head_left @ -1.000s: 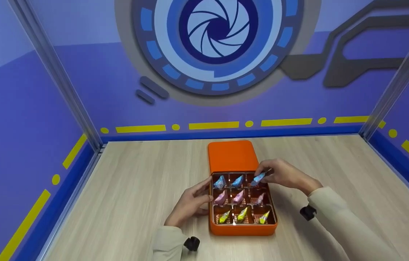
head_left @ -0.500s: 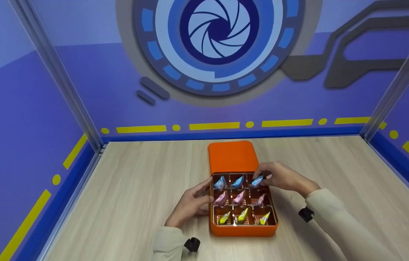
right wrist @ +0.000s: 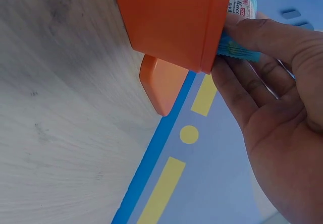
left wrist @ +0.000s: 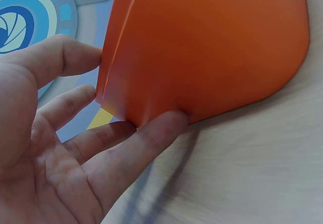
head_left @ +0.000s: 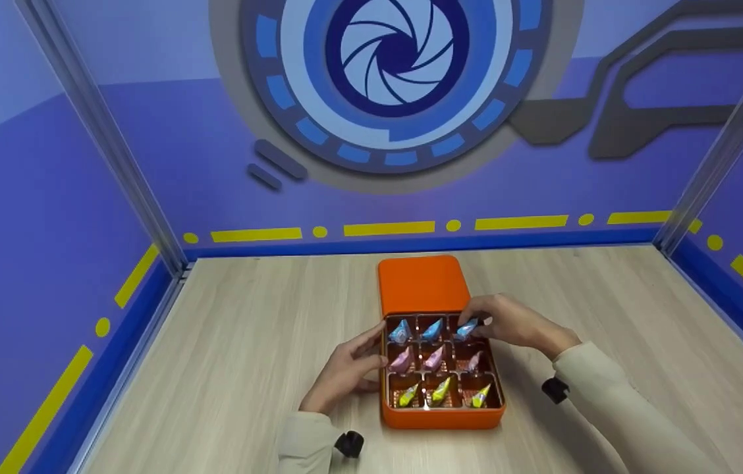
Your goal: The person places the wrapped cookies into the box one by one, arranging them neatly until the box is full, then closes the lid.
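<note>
An orange box (head_left: 442, 419) with a divided tray holds small wrapped candies, one per compartment. My right hand (head_left: 510, 320) pinches a blue wrapped candy (right wrist: 240, 50) between thumb and fingers, down at the far right compartment. Two more blue candies, such as the middle one (head_left: 432, 330), lie in the far row. Pink candies (head_left: 434, 359) fill the middle row and yellow candies (head_left: 441, 391) the near row. With spread fingers, my left hand (left wrist: 65, 138) touches the box's left wall and upper edge.
Behind the box lies its orange lid (head_left: 424, 284), against the box's far edge. Wood-grain tabletop (head_left: 266, 316) extends on both sides. A printed blue and purple wall (head_left: 167, 145) encloses the back and sides.
My right hand has lowered the blue candy into the far right compartment and moved slightly toward me. Over the last half second it has barely moved. The left hand stays on the box.
</note>
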The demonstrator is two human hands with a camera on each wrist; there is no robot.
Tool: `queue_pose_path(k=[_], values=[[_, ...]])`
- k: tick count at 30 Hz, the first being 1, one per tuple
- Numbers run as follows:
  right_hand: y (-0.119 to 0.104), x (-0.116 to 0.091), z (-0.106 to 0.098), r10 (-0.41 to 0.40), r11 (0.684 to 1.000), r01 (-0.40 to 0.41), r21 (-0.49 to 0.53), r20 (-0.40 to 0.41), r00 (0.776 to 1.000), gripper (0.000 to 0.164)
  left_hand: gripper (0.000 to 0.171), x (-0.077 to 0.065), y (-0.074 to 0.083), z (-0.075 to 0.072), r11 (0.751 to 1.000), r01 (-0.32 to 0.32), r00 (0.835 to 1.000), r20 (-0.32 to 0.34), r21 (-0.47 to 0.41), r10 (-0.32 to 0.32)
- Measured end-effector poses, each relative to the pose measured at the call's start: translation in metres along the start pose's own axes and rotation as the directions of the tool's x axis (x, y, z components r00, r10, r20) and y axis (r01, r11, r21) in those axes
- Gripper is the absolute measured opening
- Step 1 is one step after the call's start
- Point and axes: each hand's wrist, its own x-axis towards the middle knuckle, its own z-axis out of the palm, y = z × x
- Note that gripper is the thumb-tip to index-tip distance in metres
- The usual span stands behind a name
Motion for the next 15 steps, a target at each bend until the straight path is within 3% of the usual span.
queue_pose_path(k=[15], values=[[0.0028, -0.0034, 0.0003, 0.032, 0.998, -0.031, 0.059, -0.017, 0.999, 0.024, 0.071, 0.0002, -0.0014, -0.0003, 1.000, -0.005, 1.000, 0.002, -0.020, 0.005]])
